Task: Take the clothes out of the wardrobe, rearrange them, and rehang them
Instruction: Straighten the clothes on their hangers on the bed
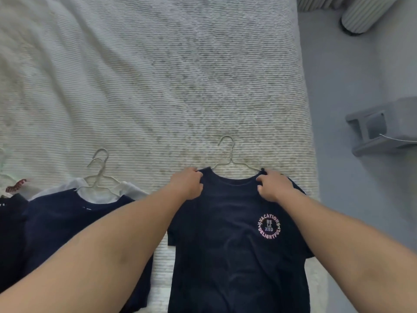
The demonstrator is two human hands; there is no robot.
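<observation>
While both hands work at its shoulders, a dark navy T-shirt point(228, 245) lies flat, front up, near the right edge of the bed point(158, 75), its hem running off the near edge of the view. The left hand point(188, 185) pinches the cloth beside the collar with curled fingers; the right hand point(274, 186) grips the other shoulder the same way. A thin wire hanger point(230, 159) sits inside the neck, its hook pointing toward the far side of the bed. On the chest is a round pink print point(269, 227) of ringed letters. The bedcover is pale, ribbed and lightly creased, with wide bare room beyond the hook. Toward the left edge lies a second navy shirt point(58, 218) over a white garment point(133, 188), two wire hangers point(99, 175) stacked in their necks. Grey floor point(352, 86) runs along the right edge.
</observation>
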